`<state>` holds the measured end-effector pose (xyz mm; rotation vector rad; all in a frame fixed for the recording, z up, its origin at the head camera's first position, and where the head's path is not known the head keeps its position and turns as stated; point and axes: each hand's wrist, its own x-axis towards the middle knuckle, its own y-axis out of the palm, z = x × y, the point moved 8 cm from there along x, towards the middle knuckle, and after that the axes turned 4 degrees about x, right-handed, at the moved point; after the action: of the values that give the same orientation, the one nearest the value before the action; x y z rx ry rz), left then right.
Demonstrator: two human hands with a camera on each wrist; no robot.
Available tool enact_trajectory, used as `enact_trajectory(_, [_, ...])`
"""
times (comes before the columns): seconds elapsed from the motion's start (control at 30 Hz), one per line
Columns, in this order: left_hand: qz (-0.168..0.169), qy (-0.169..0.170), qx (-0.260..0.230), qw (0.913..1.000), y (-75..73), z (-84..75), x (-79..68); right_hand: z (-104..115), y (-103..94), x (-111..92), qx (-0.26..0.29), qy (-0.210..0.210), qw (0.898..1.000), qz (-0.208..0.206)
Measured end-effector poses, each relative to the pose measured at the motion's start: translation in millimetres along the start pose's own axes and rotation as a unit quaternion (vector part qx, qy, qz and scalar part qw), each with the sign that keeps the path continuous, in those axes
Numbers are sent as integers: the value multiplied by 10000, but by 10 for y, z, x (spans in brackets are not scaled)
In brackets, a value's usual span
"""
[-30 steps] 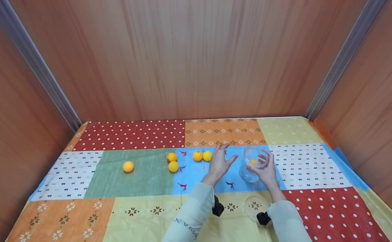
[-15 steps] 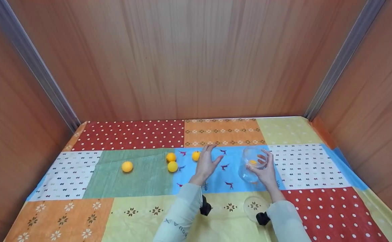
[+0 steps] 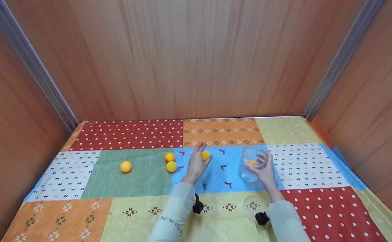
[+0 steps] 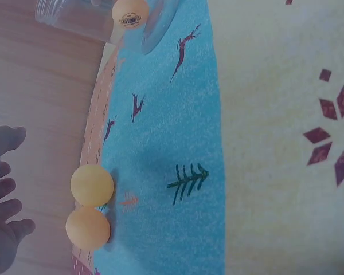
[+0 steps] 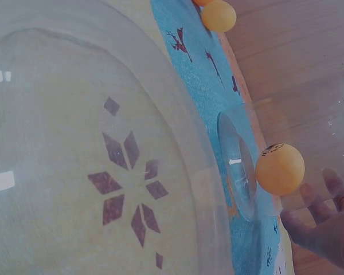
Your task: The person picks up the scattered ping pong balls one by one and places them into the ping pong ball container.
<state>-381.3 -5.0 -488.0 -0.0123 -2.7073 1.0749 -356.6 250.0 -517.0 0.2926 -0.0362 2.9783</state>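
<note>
My right hand (image 3: 264, 169) grips a clear jar (image 3: 244, 173) near its mouth; the jar stands on the blue cloth patch. Inside it an orange ping-pong ball (image 5: 280, 169) with a printed mark shows through the wall. My left hand (image 3: 197, 164), thumb and fingers spread, is just above the cloth beside a yellow ping-pong ball (image 3: 206, 155). In the left wrist view that ball and an orange ping-pong ball (image 4: 88, 228) lie together, apart from my fingers (image 4: 11, 137). From the head view my left hand hides the orange one.
A clear round lid (image 3: 254, 206) lies on the cloth below the jar. Left of my left hand, an orange ball (image 3: 170, 157) and a yellow ball (image 3: 171, 166) touch. Another orange ball (image 3: 126, 166) lies farther left on green. Wood-look panels (image 3: 196, 60) enclose the table.
My left hand has moved left, away from the jar and over to the pair of balls, its fingers still spread. The right hand and jar have stayed put.
</note>
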Motion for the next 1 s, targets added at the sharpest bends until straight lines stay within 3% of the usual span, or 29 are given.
enact_trajectory(0.5, [121,-223,119,9996,17,261,44,21,4,4,-24,-91,9999,43])
enact_trajectory(1.0, [194,-212,192,9994,33,376,39,-21,-1,5,-22,-12,10000,40])
